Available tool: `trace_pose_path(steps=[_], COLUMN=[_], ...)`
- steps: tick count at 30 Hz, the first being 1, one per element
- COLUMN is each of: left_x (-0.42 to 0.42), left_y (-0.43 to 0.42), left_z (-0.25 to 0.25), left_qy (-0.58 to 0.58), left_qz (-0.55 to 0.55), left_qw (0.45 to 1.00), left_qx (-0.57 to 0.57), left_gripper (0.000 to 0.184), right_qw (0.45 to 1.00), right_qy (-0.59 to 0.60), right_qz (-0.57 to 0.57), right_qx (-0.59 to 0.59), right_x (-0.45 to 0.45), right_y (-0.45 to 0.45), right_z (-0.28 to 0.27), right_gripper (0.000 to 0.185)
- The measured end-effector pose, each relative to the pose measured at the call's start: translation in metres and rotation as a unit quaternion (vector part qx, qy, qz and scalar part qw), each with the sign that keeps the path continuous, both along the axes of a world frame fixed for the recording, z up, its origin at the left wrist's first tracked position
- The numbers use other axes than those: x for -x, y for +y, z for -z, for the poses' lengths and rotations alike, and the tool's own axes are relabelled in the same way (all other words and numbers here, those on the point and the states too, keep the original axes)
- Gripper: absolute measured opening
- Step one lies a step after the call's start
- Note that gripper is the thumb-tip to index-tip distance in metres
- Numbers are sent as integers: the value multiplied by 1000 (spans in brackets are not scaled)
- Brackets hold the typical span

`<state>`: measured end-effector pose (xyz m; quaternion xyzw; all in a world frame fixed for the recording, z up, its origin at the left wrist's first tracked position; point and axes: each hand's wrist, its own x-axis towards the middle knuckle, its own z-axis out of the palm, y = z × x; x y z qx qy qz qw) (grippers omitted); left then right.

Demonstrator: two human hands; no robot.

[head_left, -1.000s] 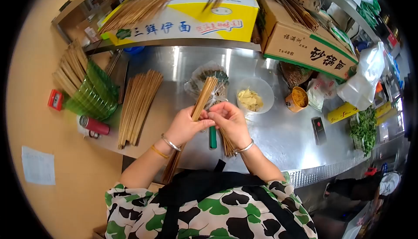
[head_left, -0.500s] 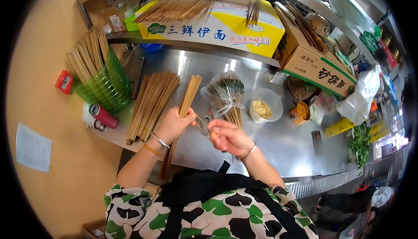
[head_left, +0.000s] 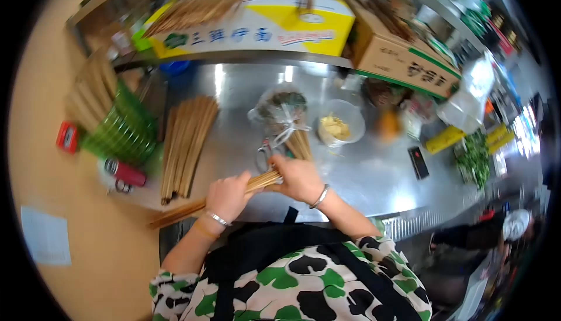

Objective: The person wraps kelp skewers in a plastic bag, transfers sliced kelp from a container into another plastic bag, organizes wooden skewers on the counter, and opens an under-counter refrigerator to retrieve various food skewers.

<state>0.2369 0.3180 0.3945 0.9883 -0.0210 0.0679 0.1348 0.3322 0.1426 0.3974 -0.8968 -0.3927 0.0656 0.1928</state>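
Slim bundle of brown wooden sticks (head_left: 188,210), long axis slanting up rightward, left hand (head_left: 228,197) gripping, right hand (head_left: 297,179) clasping its end.

Open metal counter (head_left: 365,175) stretches from the right hand (head_left: 299,178) to a small black box (head_left: 418,163). Ahead, scissors (head_left: 262,157), a bagged bundle (head_left: 285,110) and a bowl (head_left: 358,126) obstruct; sticks (head_left: 190,145) block the left side.

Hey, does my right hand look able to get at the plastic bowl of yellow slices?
Probably yes: nothing seems to stand between your right hand and the plastic bowl. That hand is at one end of the stick bundle, though, and would likely have to leave that first.
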Motion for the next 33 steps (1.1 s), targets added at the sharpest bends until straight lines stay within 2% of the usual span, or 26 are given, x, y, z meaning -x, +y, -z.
trace_pose_path(steps=[1,2,3,4,6,7,8,9,10,11,13,14,15,17,18,19,20,21,22,23,24,25,27,29,31,33], left_x=[1,4,7,10,13,12,13,13,10,13,17,16,14,14,13,12,11,10,7,6,10,11,10,9,3,4], left_y=[-2,2,3,1,-1,-1,0,0,7,10,7,12,11,9,10,12,14,13,10,6,0,-1,-2,-2,-3,-4], left_z=[-2,0,1,3,1,-3,-9,-11,-7,-7,-28,-22,-24,-28,-25,-19,-15,-14,-13,-14,-26,-26,-23,-19,-12,-7], left_qy=[-6,24,59,61,54,54,63,71,67,68,165,170,172,173,175,156,136,139,29,-81,-24,-22,-26,3,30,0], left_qz=[26,34,40,61,57,68,24,-24,7,11,7,48,50,14,12,-12,-36,-38,25,86,29,26,3,-10,-27,-6], left_qw=[1000,998,993,992,987,987,957,904,899,900,761,719,721,650,651,726,792,794,907,968,975,976,993,997,998,997], left_qx=[0,46,91,90,140,135,281,421,433,430,627,672,670,740,738,670,593,591,419,223,217,215,112,75,38,82], left_gripper=[35,35,34,34,29,29,25,22,33,33,53,58,58,50,50,45,40,40,36,33,28,28,26,26,26,27], right_qw=[1000,987,944,947,873,874,855,826,820,821,582,488,487,296,276,273,307,339,401,396,585,747,767,893,894,895], right_qy=[-6,106,212,207,339,334,423,508,493,490,711,716,714,700,692,692,696,697,709,710,625,509,468,298,269,300], right_qz=[26,-49,-126,-105,-126,-118,-96,-75,-111,-110,-138,-119,-120,-95,-100,-100,-135,-169,-184,-183,-149,-110,-140,-133,-178,-175], right_qx=[0,-108,-218,-222,-326,-333,-284,-232,-268,-272,-370,-485,-489,-643,-660,-661,-636,-609,-551,-553,-495,-413,-417,-309,-311,-279], right_x=[-3,-6,-6,-4,0,2,5,8,8,5,1,5,3,-1,-7,-11,-15,-18,-20,-16,-10,-7,0,10,20,23], right_y=[-4,-10,-17,-19,-20,-23,-26,-28,-24,-30,-44,-42,-40,-37,-32,-31,-30,-30,-32,-35,-39,-40,-38,-42,-33,-30], right_z=[2,6,11,17,23,22,19,18,41,61,84,96,91,73,75,67,57,43,26,8,-10,-20,-25,-31,-25,-22], right_gripper=[47,43,39,39,30,30,26,22,23,23,35,40,40,33,34,34,38,44,51,51,50,50,51,54,55,52])
